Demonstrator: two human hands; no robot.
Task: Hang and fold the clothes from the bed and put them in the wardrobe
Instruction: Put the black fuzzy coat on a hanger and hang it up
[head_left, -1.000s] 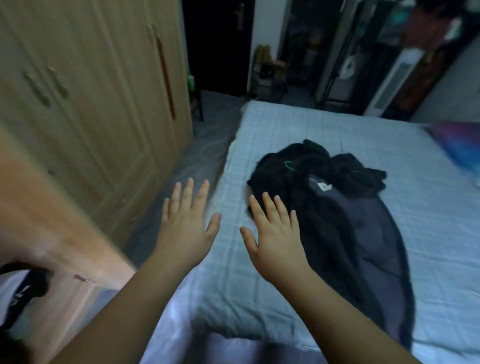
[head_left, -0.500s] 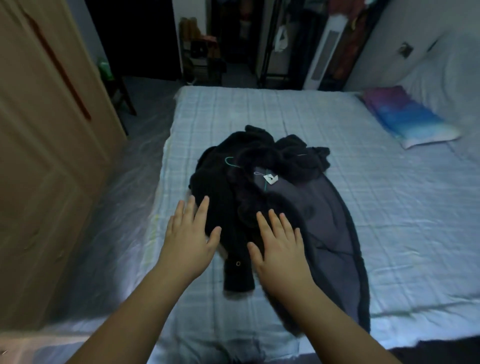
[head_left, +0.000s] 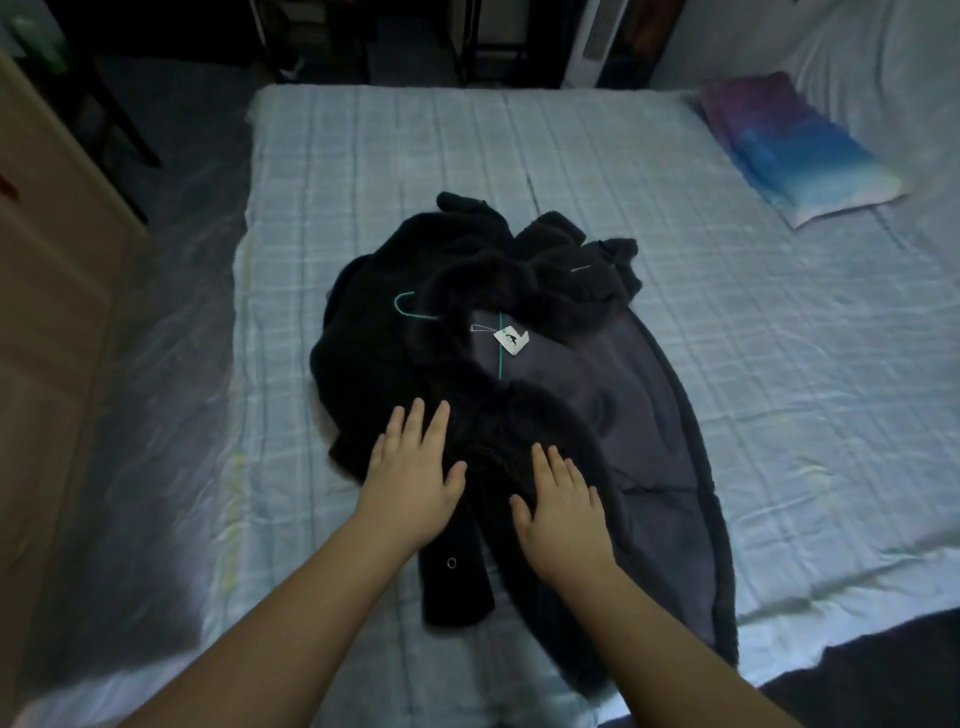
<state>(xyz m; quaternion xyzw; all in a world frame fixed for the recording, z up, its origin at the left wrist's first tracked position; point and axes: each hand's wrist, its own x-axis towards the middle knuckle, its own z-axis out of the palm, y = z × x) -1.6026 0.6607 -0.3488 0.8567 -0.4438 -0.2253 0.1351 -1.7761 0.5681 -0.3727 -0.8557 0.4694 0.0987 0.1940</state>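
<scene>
I see a black coat (head_left: 467, 322) heaped on the bed (head_left: 779, 364), its grey lining (head_left: 623, 415) facing up on its right side. A green hanger (head_left: 410, 306) pokes out near the collar, with a white tag (head_left: 510, 340) just beside it. My left hand (head_left: 410, 478) and right hand (head_left: 561, 509) lie flat on the coat's near part, fingers straight and spread, gripping nothing. A pillow (head_left: 795, 150) lies well beyond the coat to the right; a wardrobe (head_left: 47, 270) stands far left of it.

Blk coat (head_left: 467, 291) (grey lining), checked sheet (head_left: 779, 364).
</scene>
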